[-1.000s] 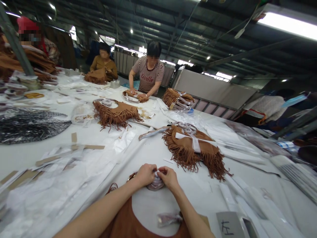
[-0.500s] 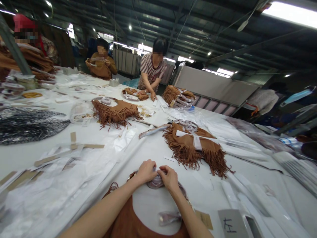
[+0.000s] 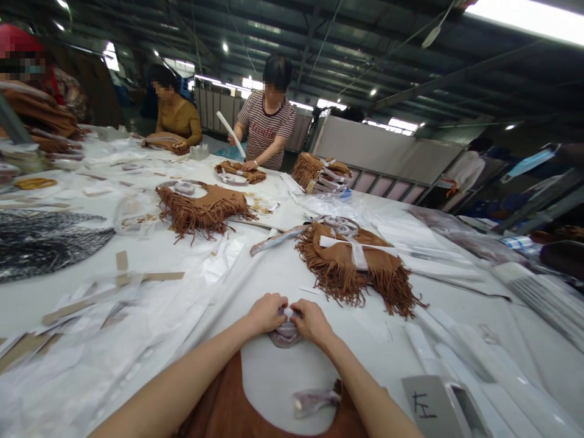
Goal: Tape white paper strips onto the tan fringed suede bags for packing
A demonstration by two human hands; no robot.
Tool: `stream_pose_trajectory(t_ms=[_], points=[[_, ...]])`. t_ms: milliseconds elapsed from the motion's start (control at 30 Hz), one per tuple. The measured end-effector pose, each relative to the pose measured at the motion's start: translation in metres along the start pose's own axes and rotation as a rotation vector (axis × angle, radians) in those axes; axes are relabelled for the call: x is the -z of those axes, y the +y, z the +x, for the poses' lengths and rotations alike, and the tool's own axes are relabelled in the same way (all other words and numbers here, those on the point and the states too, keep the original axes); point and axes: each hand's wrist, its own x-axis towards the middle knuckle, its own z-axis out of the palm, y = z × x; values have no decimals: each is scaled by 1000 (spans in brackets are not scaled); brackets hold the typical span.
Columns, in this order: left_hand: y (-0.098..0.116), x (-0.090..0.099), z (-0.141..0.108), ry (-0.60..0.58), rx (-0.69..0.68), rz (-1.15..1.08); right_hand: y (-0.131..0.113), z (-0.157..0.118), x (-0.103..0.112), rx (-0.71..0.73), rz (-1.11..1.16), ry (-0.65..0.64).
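Note:
A brown suede bag (image 3: 219, 398) lies at the near edge, its wide curved opening showing white table. At the far end of that opening is a coiled, wrapped strap (image 3: 286, 334). My left hand (image 3: 269, 313) pinches the strap's left side, and my right hand (image 3: 311, 319) pinches its right side, the fingertips of both nearly meeting. A small wrapped piece (image 3: 316, 401) rests inside the opening near my right forearm. Beyond my hands lies a fringed brown bag (image 3: 360, 264) with a white strip across it.
Another fringed bag (image 3: 205, 204) lies further left. Plastic and card scraps (image 3: 114, 322) cover the left side. A grey box (image 3: 426, 404) with writing stands at the lower right. Across the white table (image 3: 264, 274), a person in a striped shirt (image 3: 269, 131) holds a white roll (image 3: 230, 134).
My hands stay at the coiled strap, with slightly changed finger positions. The person in the striped shirt has straightened and raised a white roll. Another person has lowered a brown bag to the table.

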Motion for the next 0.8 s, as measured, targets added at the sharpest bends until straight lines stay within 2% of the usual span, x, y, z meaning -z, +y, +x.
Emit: stream_pose_trajectory(t_ms=[133, 267, 500, 667, 733, 800], points=[[0, 1, 1, 1, -19, 7, 0, 0, -1, -17, -10, 6], [0, -7, -7, 10, -43, -16, -7, -12, -6, -95, -21, 22], [-23, -29, 1, -7, -48, -131, -11, -20, -11, -188, -38, 23], [-27, -30, -4, 23, -49, -118, -24, -26, -17, -207, -23, 69], [-26, -28, -6, 16, -58, -110, -23, -41, -8, -202, -10, 110], [-25, -26, -8, 6, -55, -106, -13, -73, 16, -180, 54, 215]])
